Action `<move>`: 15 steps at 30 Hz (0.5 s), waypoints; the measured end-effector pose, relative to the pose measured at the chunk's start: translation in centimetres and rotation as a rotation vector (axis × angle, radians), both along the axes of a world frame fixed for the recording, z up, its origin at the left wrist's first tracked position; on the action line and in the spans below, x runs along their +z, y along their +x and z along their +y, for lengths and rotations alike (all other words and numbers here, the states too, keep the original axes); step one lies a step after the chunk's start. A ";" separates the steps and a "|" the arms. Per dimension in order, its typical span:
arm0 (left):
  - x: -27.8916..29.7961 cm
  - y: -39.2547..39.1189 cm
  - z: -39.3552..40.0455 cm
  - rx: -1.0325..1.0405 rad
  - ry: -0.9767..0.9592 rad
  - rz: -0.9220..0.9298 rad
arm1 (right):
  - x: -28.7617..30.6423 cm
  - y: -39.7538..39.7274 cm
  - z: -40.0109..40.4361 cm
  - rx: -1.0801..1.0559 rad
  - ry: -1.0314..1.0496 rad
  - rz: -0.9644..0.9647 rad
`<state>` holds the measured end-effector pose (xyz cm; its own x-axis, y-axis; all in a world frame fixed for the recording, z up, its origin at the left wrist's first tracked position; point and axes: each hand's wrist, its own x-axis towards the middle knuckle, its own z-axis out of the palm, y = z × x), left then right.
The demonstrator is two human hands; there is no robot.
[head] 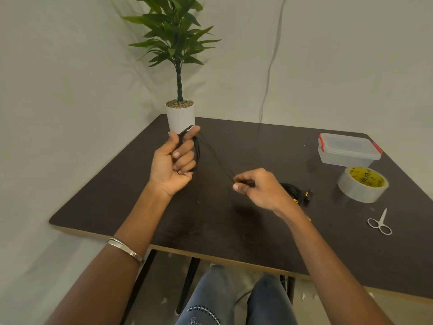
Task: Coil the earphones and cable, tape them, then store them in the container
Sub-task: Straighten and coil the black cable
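Head view: one thin black earphone cable [212, 152] is gripped by the left hand [174, 161] and pinched by the right hand [255, 187]; print on one clear tape roll [362, 184] is unreadable.

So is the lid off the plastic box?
No, the lid sits on the plastic box, with its red clips at the sides.

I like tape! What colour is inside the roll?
Yellow with black print inside the tape roll, in the head view.

Dark table [140, 207]: container [346, 148], tape [360, 187], scissors [379, 222], plant pot [180, 118].
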<state>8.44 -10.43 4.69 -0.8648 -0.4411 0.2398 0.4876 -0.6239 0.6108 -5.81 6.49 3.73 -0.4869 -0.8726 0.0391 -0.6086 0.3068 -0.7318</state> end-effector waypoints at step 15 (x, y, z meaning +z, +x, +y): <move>2.5 0.4 1.1 -0.258 -0.294 -0.304 | 3.4 0.5 -3.7 0.343 -0.518 -0.458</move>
<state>8.88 -9.28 7.20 -0.9870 -0.1548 0.0419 0.1123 -0.4803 0.8699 -5.33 2.76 7.15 -0.2586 -0.9028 0.3436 -0.2095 -0.2948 -0.9323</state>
